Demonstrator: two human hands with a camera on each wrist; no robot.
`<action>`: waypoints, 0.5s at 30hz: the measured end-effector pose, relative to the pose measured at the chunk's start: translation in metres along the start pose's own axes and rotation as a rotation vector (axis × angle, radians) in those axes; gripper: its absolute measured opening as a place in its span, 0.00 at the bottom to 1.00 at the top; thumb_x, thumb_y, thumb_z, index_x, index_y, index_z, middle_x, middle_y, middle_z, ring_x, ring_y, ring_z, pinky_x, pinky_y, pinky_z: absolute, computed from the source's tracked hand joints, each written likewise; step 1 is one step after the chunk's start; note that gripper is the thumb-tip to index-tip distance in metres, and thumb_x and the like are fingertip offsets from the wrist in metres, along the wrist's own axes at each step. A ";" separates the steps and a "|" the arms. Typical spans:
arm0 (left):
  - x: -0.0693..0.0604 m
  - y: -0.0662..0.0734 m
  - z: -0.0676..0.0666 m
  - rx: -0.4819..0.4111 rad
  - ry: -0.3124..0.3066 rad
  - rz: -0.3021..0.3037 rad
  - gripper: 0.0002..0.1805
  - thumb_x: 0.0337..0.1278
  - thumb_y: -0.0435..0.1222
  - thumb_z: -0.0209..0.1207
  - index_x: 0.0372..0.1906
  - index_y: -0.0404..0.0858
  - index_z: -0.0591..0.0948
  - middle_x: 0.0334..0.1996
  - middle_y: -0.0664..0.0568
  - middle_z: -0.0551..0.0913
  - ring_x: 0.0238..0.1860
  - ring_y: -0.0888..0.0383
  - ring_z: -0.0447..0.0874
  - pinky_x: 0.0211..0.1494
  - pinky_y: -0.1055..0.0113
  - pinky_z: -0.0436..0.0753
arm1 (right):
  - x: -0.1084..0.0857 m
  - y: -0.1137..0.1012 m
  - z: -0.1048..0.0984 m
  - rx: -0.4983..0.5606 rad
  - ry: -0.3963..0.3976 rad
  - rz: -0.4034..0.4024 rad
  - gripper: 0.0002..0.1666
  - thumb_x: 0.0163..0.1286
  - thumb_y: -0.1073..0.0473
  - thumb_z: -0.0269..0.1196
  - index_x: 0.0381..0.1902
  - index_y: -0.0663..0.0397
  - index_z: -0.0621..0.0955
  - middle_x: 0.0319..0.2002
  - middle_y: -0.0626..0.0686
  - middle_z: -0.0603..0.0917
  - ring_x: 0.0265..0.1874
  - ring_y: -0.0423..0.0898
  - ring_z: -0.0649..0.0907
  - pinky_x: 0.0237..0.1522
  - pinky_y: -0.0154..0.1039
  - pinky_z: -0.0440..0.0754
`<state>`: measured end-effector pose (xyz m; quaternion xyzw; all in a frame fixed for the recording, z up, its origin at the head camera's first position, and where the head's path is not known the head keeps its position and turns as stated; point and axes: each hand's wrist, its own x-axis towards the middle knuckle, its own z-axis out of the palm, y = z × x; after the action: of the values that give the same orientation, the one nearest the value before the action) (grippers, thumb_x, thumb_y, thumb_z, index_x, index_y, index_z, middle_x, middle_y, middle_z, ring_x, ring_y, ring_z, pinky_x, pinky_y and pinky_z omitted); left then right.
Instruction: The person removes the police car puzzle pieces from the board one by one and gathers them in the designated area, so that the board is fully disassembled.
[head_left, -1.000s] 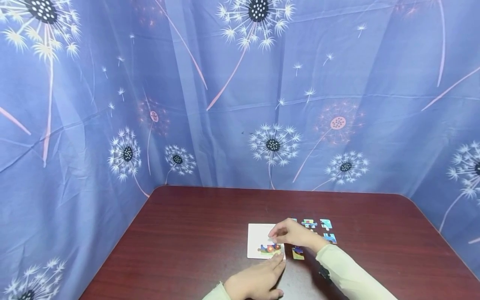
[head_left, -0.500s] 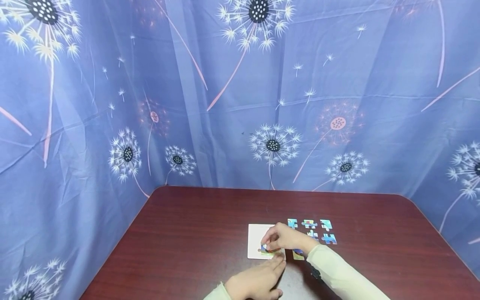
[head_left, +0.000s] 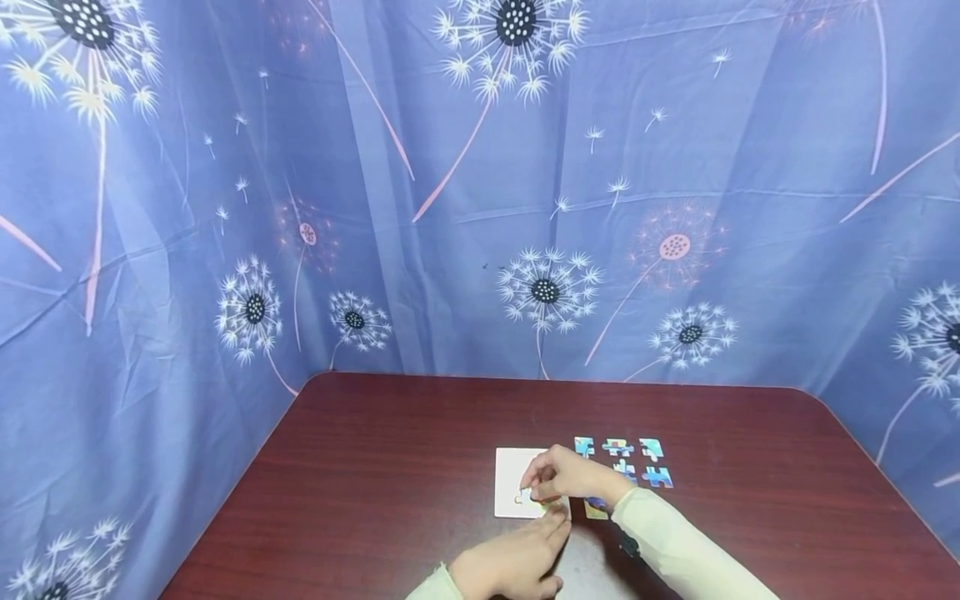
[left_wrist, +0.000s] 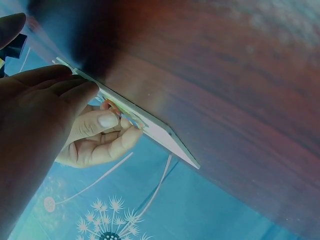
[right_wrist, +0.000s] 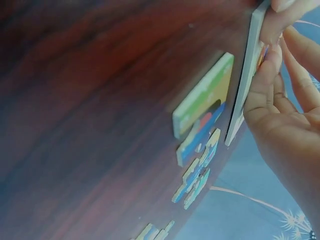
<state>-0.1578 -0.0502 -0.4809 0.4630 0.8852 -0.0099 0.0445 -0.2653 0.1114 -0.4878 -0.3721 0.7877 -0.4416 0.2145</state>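
My right hand (head_left: 573, 477) reaches over the white square board (head_left: 510, 467), thumb and fingertips pinching a colourful jigsaw piece (head_left: 524, 497) at its left end. Most of that piece is hidden under the fingers; its visible end looks bright with glare. My left hand (head_left: 517, 554) lies at the near right edge of the board, its straight fingers touching the corner. In the left wrist view the right thumb (left_wrist: 97, 122) sits against the coloured piece just past the left fingers. The right wrist view has the right hand (right_wrist: 287, 110) at the board's edge.
Several loose jigsaw pieces lie right of the board, including one with a green edge (right_wrist: 205, 95) close beside it and a blue one (head_left: 657, 477) farther off. They rest on a dark red wooden table (head_left: 390, 450). A blue dandelion-print curtain (head_left: 450, 292) surrounds it.
My right hand has moved left and down onto the piece on the board, uncovering loose pieces behind it. The piece's left end has turned from blue to bright white. My left hand stays put.
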 end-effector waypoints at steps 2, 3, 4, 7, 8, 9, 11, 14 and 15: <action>0.000 0.000 0.001 -0.003 0.003 -0.001 0.37 0.62 0.47 0.56 0.68 0.27 0.65 0.70 0.39 0.63 0.73 0.53 0.56 0.71 0.69 0.60 | -0.001 0.000 0.000 0.017 0.001 0.004 0.08 0.59 0.70 0.65 0.38 0.66 0.84 0.27 0.57 0.84 0.23 0.36 0.78 0.28 0.28 0.77; 0.000 0.000 0.001 -0.008 0.001 -0.003 0.37 0.62 0.47 0.56 0.68 0.27 0.64 0.70 0.39 0.63 0.73 0.53 0.56 0.71 0.69 0.60 | -0.001 -0.001 0.000 0.023 0.003 0.005 0.08 0.59 0.71 0.65 0.37 0.66 0.84 0.27 0.58 0.84 0.23 0.37 0.79 0.28 0.29 0.78; 0.000 0.000 0.001 -0.011 0.001 -0.004 0.37 0.62 0.47 0.56 0.68 0.27 0.64 0.70 0.39 0.63 0.73 0.53 0.56 0.71 0.69 0.60 | -0.001 -0.001 0.000 0.028 0.004 0.005 0.08 0.59 0.71 0.65 0.37 0.66 0.84 0.27 0.58 0.84 0.24 0.37 0.79 0.29 0.29 0.79; 0.000 0.001 0.001 -0.018 -0.004 -0.007 0.37 0.62 0.47 0.57 0.68 0.28 0.64 0.70 0.40 0.63 0.73 0.54 0.56 0.71 0.69 0.60 | -0.002 -0.002 0.000 0.040 0.009 0.005 0.08 0.57 0.73 0.65 0.37 0.67 0.84 0.27 0.59 0.84 0.24 0.37 0.79 0.29 0.29 0.79; 0.000 0.001 0.001 -0.022 -0.005 -0.009 0.37 0.62 0.47 0.57 0.68 0.28 0.64 0.70 0.40 0.63 0.73 0.54 0.56 0.71 0.69 0.60 | -0.002 -0.002 0.000 0.041 0.011 0.001 0.09 0.56 0.74 0.65 0.37 0.67 0.84 0.27 0.60 0.84 0.24 0.37 0.79 0.30 0.29 0.79; 0.000 0.001 0.001 -0.020 -0.004 -0.009 0.37 0.62 0.47 0.57 0.68 0.28 0.64 0.70 0.40 0.63 0.73 0.53 0.56 0.71 0.69 0.60 | -0.002 -0.002 0.000 0.045 0.013 -0.003 0.09 0.56 0.74 0.64 0.36 0.68 0.84 0.27 0.60 0.84 0.24 0.37 0.80 0.30 0.29 0.80; 0.000 0.001 0.000 -0.012 0.000 -0.007 0.37 0.62 0.47 0.57 0.68 0.28 0.64 0.70 0.39 0.63 0.73 0.53 0.56 0.71 0.68 0.60 | -0.002 -0.003 0.000 0.060 0.016 -0.008 0.09 0.55 0.75 0.64 0.36 0.68 0.84 0.27 0.61 0.84 0.24 0.38 0.80 0.31 0.30 0.80; 0.000 0.002 -0.001 -0.002 -0.001 -0.006 0.37 0.62 0.47 0.57 0.68 0.27 0.65 0.70 0.38 0.63 0.73 0.53 0.56 0.71 0.68 0.60 | -0.001 -0.003 -0.001 0.079 0.016 -0.014 0.09 0.56 0.75 0.64 0.36 0.69 0.84 0.27 0.61 0.84 0.25 0.39 0.81 0.32 0.32 0.82; -0.001 0.002 -0.002 -0.006 -0.004 -0.009 0.37 0.62 0.47 0.57 0.68 0.27 0.65 0.70 0.38 0.63 0.73 0.53 0.55 0.71 0.68 0.60 | -0.001 -0.003 -0.001 0.085 0.016 -0.014 0.09 0.56 0.75 0.64 0.37 0.68 0.84 0.27 0.61 0.84 0.25 0.40 0.81 0.32 0.32 0.82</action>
<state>-0.1557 -0.0494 -0.4792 0.4589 0.8871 -0.0083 0.0476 -0.2641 0.1122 -0.4847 -0.3645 0.7673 -0.4792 0.2208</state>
